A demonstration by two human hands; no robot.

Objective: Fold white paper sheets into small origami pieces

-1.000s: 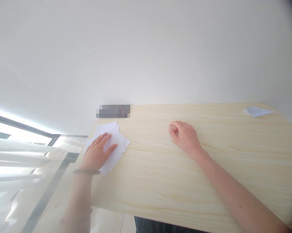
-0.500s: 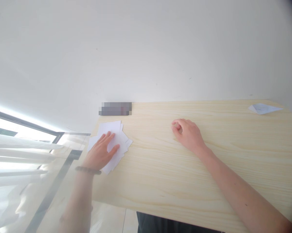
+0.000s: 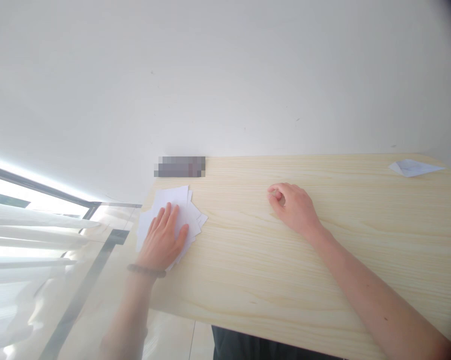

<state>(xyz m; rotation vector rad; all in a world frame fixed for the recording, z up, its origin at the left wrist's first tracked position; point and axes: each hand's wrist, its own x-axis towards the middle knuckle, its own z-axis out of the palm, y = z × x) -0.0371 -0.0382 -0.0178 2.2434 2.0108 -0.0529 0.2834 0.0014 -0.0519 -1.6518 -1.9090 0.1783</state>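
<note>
On the left side of the table, a loose, fanned-out stack of white paper sheets (image 3: 193,215) lies with its corners pointing different ways. My left hand (image 3: 163,242) rests flat across the sheets, fingers stretched forward and thumb out to the right. A dark band circles that wrist. Near the middle of the table, my right hand (image 3: 295,207) lies on its side on the wood. Its fingers are curled in, thumb and index tips close together in a ring, and nothing shows between them.
A folded white paper piece (image 3: 415,168), pointed like a paper plane, lies at the far right of the wooden table (image 3: 240,270). A dark pixelated rectangle (image 3: 180,167) is at the back left, against the white wall (image 3: 225,75). Sheer curtains (image 3: 26,260) hang at left.
My left hand has shifted slightly right on the paper and turned more upright. My right hand keeps its curled pose. The whole view has moved a little.
</note>
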